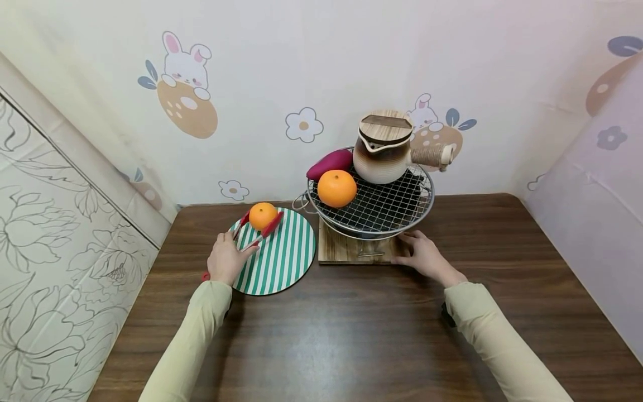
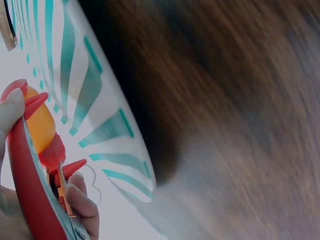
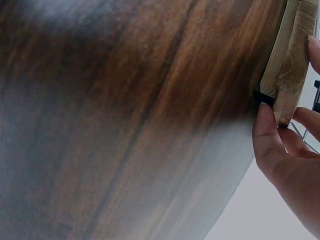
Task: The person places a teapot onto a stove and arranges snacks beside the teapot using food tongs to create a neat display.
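Observation:
My left hand (image 1: 228, 261) holds red-tipped tongs (image 1: 272, 224) at the left side of a round green-and-white striped board (image 1: 281, 268). An orange (image 1: 263, 216) sits between the tongs' tips, over the board's far part. In the left wrist view, the thumb and fingers lie along opposite arms of the tongs (image 2: 26, 185). My right hand (image 1: 424, 257) grips the right front corner of a wooden base (image 1: 334, 251) beneath a round wire-mesh grill (image 1: 389, 206). The right wrist view has its fingertips on the edge of that wooden base (image 3: 290, 75), thumb partly cut off.
On the grill are a larger orange (image 1: 337, 188), a purple sweet-potato-shaped item (image 1: 330, 164) and a lidded teapot (image 1: 382, 159), whose rope-wrapped handle (image 1: 429, 156) juts right past the rim. Patterned cloth (image 1: 261, 72) hangs behind the brown wooden table (image 1: 321, 346).

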